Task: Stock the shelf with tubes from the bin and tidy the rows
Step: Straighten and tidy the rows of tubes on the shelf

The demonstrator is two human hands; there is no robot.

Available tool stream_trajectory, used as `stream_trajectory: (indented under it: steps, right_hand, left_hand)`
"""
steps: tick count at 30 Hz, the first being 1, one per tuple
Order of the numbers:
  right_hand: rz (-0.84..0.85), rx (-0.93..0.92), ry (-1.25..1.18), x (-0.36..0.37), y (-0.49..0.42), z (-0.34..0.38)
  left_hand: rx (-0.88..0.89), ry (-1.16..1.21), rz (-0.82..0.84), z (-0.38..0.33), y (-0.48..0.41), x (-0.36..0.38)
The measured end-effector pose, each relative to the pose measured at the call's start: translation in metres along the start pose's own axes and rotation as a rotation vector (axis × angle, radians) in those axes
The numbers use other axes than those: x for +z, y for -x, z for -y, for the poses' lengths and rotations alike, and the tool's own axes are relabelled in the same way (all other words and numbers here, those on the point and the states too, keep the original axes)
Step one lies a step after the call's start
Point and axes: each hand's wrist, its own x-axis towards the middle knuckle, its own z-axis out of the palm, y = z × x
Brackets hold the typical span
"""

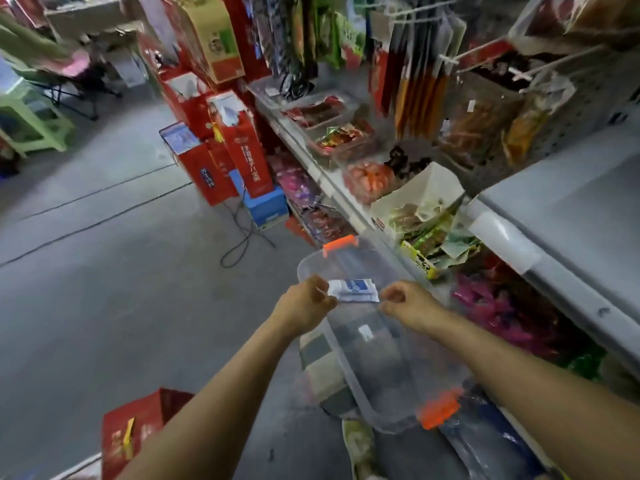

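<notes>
Jointly, left hand (304, 303) and right hand (405, 303) pinch a flat tube (353, 291).

Nothing here reads cleanly; the view is blurred throughout. The tall red carton (247, 157) carries a column of pale Chinese characters down its front, too smeared to make out. The shorter red carton (207, 183) beside it has a dark strip with white characters, equally unreadable. The white-and-blue packet (353, 290) bears a blue square panel with white marks, perhaps a logo, but no letters resolve. A yellow box (420, 264) at the shelf edge shows heavy black print that cannot be read. The white tag (502, 242) on the grey shelf rail shows no writing that can be read.
</notes>
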Motion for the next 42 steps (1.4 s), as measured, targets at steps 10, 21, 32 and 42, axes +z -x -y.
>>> stream_trajectory:
  steps: [10,21,32,42]
  right_hand:
    - [0.047,0.548,-0.342,0.072,-0.162,-0.097]
    - [-0.050,0.774,-0.694,0.139,-0.229,-0.141]
    - [0.065,0.751,-0.837,0.144,-0.226,-0.154]
    - [-0.020,0.654,-0.898,0.107,-0.165,-0.114]
  left_hand:
    - [0.038,-0.196,0.166,0.032,-0.207,0.091]
    - [-0.080,-0.356,0.246,0.091,-0.284,0.171]
    - [-0.476,0.326,0.510,0.082,-0.287,0.187]
    - [-0.534,0.741,0.470,0.045,-0.205,0.145]
